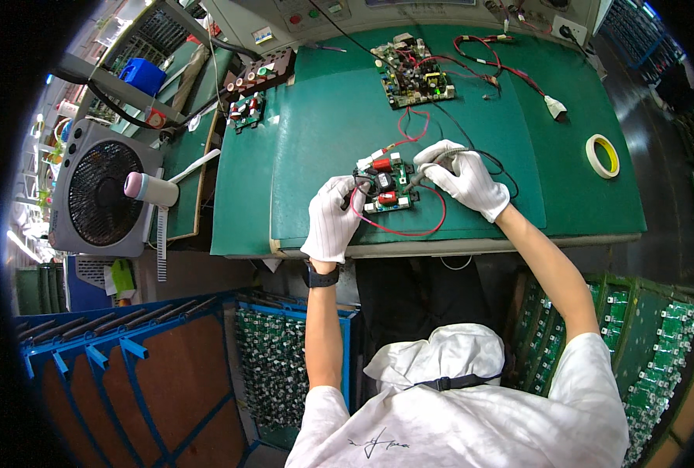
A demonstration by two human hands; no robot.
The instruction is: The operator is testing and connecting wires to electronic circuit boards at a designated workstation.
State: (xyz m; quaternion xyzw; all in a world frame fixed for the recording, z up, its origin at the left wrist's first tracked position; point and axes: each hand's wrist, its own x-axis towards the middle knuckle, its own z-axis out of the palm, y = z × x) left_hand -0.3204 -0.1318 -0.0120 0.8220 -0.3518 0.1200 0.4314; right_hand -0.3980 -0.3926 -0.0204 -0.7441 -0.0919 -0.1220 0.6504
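Observation:
A small green circuit board (401, 173) with red and black components lies on the green mat near the table's front edge. My left hand (334, 218), in a white striped glove, is closed on the board's left edge, its fingertips partly hidden. My right hand (470, 181), gloved likewise, is closed around a grey cable (440, 158) whose end meets the board's right side; I cannot tell whether it is plugged in. A red wire (445, 209) loops in front of the board. Another red wire runs from its top, through a white connector, toward a larger circuit board (411, 72) farther back.
A yellow-and-white tape roll (590, 156) lies at right, near a cable's white connector (555, 108). At back left are a brown socket block (273, 72) and another small board (246, 111). A fan (105, 195) stands left. Board racks (277, 359) flank me below.

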